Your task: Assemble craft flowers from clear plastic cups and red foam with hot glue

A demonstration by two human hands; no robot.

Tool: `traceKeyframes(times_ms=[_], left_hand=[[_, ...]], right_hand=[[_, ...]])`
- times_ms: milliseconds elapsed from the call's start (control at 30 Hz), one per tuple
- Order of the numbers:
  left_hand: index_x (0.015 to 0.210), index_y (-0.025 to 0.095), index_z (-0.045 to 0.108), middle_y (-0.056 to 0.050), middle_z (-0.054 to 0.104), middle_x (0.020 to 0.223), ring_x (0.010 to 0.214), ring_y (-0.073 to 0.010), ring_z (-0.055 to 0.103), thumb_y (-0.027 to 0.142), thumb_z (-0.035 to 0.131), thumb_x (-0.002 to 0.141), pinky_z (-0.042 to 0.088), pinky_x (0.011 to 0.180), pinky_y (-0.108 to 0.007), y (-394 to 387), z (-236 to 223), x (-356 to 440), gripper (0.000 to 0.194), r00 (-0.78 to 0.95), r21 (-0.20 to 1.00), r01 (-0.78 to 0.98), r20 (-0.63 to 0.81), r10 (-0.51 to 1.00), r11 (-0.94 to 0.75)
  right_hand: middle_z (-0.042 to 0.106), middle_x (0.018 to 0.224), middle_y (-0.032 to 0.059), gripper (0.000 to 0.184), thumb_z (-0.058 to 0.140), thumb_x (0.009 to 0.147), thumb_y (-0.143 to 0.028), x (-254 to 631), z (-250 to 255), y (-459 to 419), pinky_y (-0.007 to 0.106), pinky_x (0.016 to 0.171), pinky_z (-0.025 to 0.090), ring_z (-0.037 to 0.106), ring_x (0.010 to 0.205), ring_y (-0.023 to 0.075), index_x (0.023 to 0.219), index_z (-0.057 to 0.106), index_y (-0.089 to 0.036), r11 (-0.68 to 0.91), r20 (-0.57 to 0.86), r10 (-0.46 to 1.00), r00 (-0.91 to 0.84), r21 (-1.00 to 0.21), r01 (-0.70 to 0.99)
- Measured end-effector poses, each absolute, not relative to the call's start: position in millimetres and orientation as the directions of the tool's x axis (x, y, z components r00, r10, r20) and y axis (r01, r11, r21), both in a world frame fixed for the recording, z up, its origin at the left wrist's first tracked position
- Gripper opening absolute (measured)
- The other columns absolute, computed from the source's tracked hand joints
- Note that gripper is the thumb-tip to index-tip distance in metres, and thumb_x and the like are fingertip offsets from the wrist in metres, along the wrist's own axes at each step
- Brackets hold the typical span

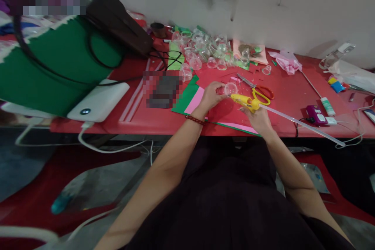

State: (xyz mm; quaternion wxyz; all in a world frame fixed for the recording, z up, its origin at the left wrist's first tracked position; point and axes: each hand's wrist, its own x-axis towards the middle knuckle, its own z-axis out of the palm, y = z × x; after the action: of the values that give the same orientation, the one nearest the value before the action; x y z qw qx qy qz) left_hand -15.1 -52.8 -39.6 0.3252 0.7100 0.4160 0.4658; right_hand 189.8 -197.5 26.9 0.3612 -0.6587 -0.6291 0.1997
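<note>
My left hand (211, 95) is closed around a small clear plastic cup (230, 88), holding it just above the red table (131, 119). My right hand (258, 119) grips a yellow glue gun (245, 101) whose nozzle points at the cup. A long clear glue stick (301, 123) juts out of the gun's back toward the right. Pink and green paper sheets (191, 99) lie under both hands. Red-handled scissors (259, 90) rest just behind the gun.
Several clear plastic cups (205, 52) are heaped at the back by the wall. A white power bank (98, 101), green cloth (49, 70) and dark bag (117, 21) fill the left. A purple gadget (315, 115), white tube (327, 105) and cables lie to the right.
</note>
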Motion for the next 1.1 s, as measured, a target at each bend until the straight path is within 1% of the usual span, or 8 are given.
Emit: traceKeyframes(times_ms=[133,300,500,600,767,900,1000,1100], left_hand=[[0.1,0.019,0.078,-0.011,0.079,0.115,0.112,-0.0284,0.071,0.031,0.095,0.068,0.057,0.106,-0.044,-53,-40,-14,0.039,0.202,0.852,0.283,0.397,0.896,-0.441],[0.099,0.02,0.078,-0.011,0.079,0.114,0.111,-0.0286,0.072,0.031,0.096,0.067,0.057,0.105,-0.045,-54,-40,-14,0.038,0.2,0.846,0.295,0.399,0.895,-0.444],[0.101,0.02,0.078,-0.01,0.079,0.115,0.112,-0.0285,0.072,0.03,0.095,0.069,0.056,0.107,-0.045,-55,-38,-14,0.037,0.207,0.843,0.315,0.386,0.899,-0.435],[0.101,0.019,0.078,-0.01,0.078,0.115,0.111,-0.0277,0.072,0.027,0.094,0.069,0.056,0.107,-0.045,-55,-39,-14,0.037,0.209,0.844,0.312,0.387,0.898,-0.437],[0.099,0.02,0.078,-0.009,0.078,0.112,0.11,-0.0274,0.072,0.03,0.095,0.068,0.056,0.105,-0.044,-53,-40,-13,0.038,0.205,0.848,0.294,0.395,0.895,-0.441],[0.1,0.02,0.078,-0.01,0.079,0.111,0.11,-0.0287,0.072,0.03,0.096,0.067,0.056,0.105,-0.046,-52,-40,-13,0.039,0.201,0.848,0.298,0.393,0.897,-0.438],[0.099,0.021,0.078,-0.01,0.079,0.113,0.111,-0.029,0.072,0.03,0.096,0.067,0.056,0.107,-0.046,-52,-40,-13,0.038,0.205,0.848,0.284,0.402,0.892,-0.448],[0.099,0.021,0.078,-0.01,0.079,0.113,0.112,-0.0289,0.072,0.03,0.096,0.067,0.056,0.107,-0.047,-53,-40,-14,0.037,0.203,0.848,0.273,0.41,0.889,-0.454]], right_hand=[[0.066,0.068,0.0025,0.046,0.071,0.09,-0.068,192,26,-200,0.035,0.066,0.048,0.062,0.068,0.0224,0.09,0.075,-0.022,0.049,0.197,0.97,0.139,-0.725,0.687],[0.076,0.082,0.0084,0.05,0.07,0.09,-0.069,194,27,-201,0.038,0.074,0.054,0.071,0.081,0.0279,0.097,0.078,-0.02,0.043,0.179,0.975,0.131,-0.732,0.68],[0.079,0.09,0.0103,0.048,0.073,0.087,-0.068,201,26,-202,0.038,0.073,0.055,0.074,0.086,0.0293,0.098,0.079,-0.022,0.068,0.196,0.973,0.123,-0.749,0.659],[0.079,0.088,0.0094,0.049,0.073,0.087,-0.068,200,28,-202,0.038,0.073,0.055,0.073,0.082,0.0278,0.096,0.079,-0.021,0.085,0.212,0.969,0.124,-0.762,0.643],[0.073,0.076,0.0059,0.045,0.072,0.089,-0.065,192,30,-203,0.037,0.07,0.053,0.068,0.073,0.0248,0.092,0.078,-0.02,0.01,0.154,0.977,0.149,-0.728,0.686],[0.074,0.079,0.0069,0.04,0.074,0.089,-0.06,191,32,-202,0.037,0.072,0.052,0.069,0.077,0.0254,0.09,0.077,-0.02,-0.024,0.135,0.975,0.177,-0.726,0.687],[0.075,0.081,0.0075,0.041,0.075,0.087,-0.062,193,35,-203,0.037,0.074,0.053,0.07,0.08,0.0267,0.091,0.078,-0.021,-0.006,0.149,0.974,0.171,-0.737,0.676],[0.074,0.078,0.007,0.044,0.075,0.087,-0.065,196,36,-204,0.037,0.073,0.053,0.07,0.079,0.0272,0.09,0.077,-0.021,-0.01,0.144,0.975,0.171,-0.735,0.678]])
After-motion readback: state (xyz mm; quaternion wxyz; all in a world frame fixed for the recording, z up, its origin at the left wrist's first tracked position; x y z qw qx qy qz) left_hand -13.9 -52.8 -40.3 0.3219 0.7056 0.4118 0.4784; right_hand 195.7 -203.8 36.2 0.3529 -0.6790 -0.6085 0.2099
